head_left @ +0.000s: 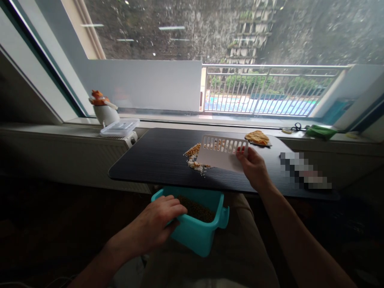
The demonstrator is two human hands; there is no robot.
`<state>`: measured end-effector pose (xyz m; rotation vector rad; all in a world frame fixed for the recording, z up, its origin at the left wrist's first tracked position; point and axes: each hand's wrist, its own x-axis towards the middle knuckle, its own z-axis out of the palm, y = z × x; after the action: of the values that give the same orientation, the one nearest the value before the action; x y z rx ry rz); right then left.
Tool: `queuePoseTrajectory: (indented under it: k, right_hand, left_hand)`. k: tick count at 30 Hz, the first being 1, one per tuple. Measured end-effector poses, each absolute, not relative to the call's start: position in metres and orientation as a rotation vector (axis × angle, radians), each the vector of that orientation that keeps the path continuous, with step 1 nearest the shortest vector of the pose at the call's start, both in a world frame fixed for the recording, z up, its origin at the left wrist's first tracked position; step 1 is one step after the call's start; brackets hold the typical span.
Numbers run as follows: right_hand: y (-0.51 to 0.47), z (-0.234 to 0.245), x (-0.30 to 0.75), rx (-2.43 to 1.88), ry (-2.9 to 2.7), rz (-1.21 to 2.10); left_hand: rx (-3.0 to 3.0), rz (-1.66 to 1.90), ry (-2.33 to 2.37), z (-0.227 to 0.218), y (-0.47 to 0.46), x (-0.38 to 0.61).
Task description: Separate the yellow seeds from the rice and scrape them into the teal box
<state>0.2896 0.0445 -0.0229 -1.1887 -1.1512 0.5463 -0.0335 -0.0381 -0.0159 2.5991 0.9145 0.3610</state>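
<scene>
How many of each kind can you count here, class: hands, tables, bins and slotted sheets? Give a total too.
Hands: 2 (left hand, right hand)
Table: 1
Bin: 1
Slotted sheet: 1
Total: 5

A black table (150,160) bears orange kernels (193,151); white grains (195,165); yellow cloth (257,138).

Wht slotted plate (220,159); teal bin (192,236) pt-full.
</scene>
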Motion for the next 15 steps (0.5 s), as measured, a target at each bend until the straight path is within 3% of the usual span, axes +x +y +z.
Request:
queuePoseTrajectory:
  k: [15]
  right_hand:
    - [0.0399,-0.023,0.2867,-1.201,-1.137,0.592]
  left_hand:
    - [2.588,0.355,0.914,-0.0161,-0.0378,-0.0321]
